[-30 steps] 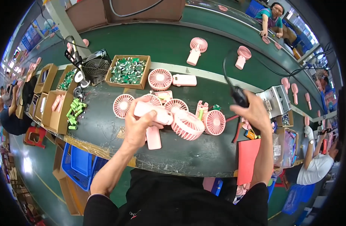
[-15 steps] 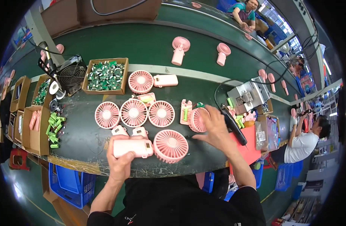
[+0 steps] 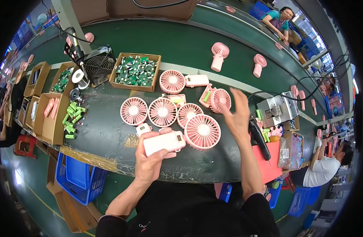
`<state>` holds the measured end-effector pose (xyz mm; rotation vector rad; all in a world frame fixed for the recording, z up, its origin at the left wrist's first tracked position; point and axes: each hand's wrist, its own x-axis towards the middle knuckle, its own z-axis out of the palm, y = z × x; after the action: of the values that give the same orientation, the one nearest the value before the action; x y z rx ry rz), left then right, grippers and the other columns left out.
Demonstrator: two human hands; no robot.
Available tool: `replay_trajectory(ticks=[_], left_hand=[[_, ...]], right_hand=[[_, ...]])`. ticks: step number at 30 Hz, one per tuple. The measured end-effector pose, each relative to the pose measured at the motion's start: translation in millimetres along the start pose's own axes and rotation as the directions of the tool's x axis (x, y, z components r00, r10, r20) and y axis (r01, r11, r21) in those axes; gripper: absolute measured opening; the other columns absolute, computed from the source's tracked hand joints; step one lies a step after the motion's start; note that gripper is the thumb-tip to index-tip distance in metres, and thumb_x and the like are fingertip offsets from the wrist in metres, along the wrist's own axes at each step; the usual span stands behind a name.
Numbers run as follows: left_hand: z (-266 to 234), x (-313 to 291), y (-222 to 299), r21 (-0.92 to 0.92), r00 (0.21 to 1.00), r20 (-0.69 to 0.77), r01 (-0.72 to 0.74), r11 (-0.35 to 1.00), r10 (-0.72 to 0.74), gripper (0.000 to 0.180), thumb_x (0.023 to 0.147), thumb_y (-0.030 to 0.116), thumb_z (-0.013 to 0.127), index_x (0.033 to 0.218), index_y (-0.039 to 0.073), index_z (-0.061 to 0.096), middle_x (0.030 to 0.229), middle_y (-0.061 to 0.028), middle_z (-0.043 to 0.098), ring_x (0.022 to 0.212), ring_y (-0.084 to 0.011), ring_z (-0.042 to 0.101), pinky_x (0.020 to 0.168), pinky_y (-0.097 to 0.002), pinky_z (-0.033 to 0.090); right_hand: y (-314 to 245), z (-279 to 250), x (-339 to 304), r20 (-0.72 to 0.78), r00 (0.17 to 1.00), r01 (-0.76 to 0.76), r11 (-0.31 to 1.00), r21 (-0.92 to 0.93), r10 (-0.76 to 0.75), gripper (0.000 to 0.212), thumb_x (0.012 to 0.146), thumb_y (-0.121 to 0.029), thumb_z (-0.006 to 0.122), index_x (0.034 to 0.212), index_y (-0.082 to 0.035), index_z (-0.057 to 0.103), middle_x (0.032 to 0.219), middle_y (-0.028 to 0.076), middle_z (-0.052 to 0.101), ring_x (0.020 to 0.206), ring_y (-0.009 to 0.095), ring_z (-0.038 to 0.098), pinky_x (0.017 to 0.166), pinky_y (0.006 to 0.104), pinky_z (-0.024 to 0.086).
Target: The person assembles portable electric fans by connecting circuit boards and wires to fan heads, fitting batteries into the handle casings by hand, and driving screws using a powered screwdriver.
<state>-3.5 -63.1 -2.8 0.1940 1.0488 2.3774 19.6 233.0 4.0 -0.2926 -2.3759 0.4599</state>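
My left hand point(image 3: 148, 162) is closed around the white-pink handle of a handheld fan point(image 3: 202, 131), its round grille pointing right and overlapping another fan point(image 3: 189, 113) on the bench. My right hand point(image 3: 238, 116) has its fingers spread and holds nothing. Just left of it lies an opened fan point(image 3: 221, 100), with a green battery cell point(image 3: 207, 96) showing in its handle. More pink fans point(image 3: 163, 112) lie in a group beyond my left hand. One complete fan point(image 3: 172, 81) lies on its side behind them.
A carton of green circuit boards point(image 3: 136, 71) stands at the back, beside a black ventilator point(image 3: 98, 67). Loose green cells point(image 3: 73, 118) lie at left. A black power screwdriver point(image 3: 259, 140) rests by a red sheet point(image 3: 268, 160). Two co-workers sit farther off.
The view has shifted. The opened fan has moved back toward the far edge, and my right hand has come away from it. My left hand has carried its fan slightly farther from me.
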Motion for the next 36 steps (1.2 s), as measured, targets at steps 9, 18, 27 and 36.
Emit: replay_trajectory(ticks=[9, 18, 27, 36], left_hand=[[24.6, 3.0, -24.4, 0.224, 0.947, 0.154, 0.244, 0.944, -0.281, 0.039, 0.089, 0.006, 0.063, 0.123, -0.008, 0.048, 0.111, -0.0205, 0.064, 0.091, -0.0263, 0.068, 0.076, -0.0345, 0.058], [34.1, 4.1, -56.8, 0.242, 0.834, 0.202, 0.466, 0.851, -0.514, 0.03, 0.095, 0.019, 0.059, 0.11, -0.007, 0.057, 0.093, -0.0158, 0.067, 0.069, -0.0177, 0.067, 0.059, -0.0293, 0.057], [35.7, 1.4, -65.0, 0.313, 0.813, 0.143, 0.503, 0.805, -0.564, 0.026, 0.093, 0.016, 0.059, 0.105, -0.007, 0.059, 0.087, -0.0145, 0.067, 0.061, -0.0173, 0.065, 0.054, -0.0279, 0.055], [32.9, 4.3, -63.7, 0.344, 0.82, 0.119, 0.495, 0.798, -0.56, 0.022, 0.09, 0.014, 0.061, 0.099, -0.007, 0.061, 0.082, -0.013, 0.066, 0.062, -0.0167, 0.065, 0.056, -0.0278, 0.054]], right_hand=[[-36.8, -34.9, -53.2, 0.531, 0.72, -0.659, 0.2, 0.725, 0.448, 0.045, 0.084, -0.004, 0.066, 0.127, 0.004, 0.053, 0.106, 0.009, 0.065, 0.093, 0.011, 0.063, 0.079, 0.026, 0.052], [-26.9, -50.5, -36.2, 0.586, 0.786, -0.597, 0.489, 0.636, 0.198, 0.05, 0.095, -0.029, 0.058, 0.131, 0.004, 0.051, 0.112, 0.008, 0.064, 0.101, 0.012, 0.058, 0.088, 0.0269, 0.047], [-8.6, -28.6, -64.4, 0.631, 0.72, -0.692, 0.22, 0.688, 0.289, 0.038, 0.101, -0.021, 0.044, 0.127, 0.005, 0.055, 0.106, 0.006, 0.063, 0.095, 0.008, 0.056, 0.084, 0.0231, 0.046], [-12.6, -33.5, -61.7, 0.55, 0.805, -0.583, 0.471, 0.661, 0.225, 0.05, 0.103, -0.033, 0.04, 0.126, 0.008, 0.053, 0.106, 0.011, 0.066, 0.095, 0.013, 0.061, 0.085, 0.0269, 0.049]])
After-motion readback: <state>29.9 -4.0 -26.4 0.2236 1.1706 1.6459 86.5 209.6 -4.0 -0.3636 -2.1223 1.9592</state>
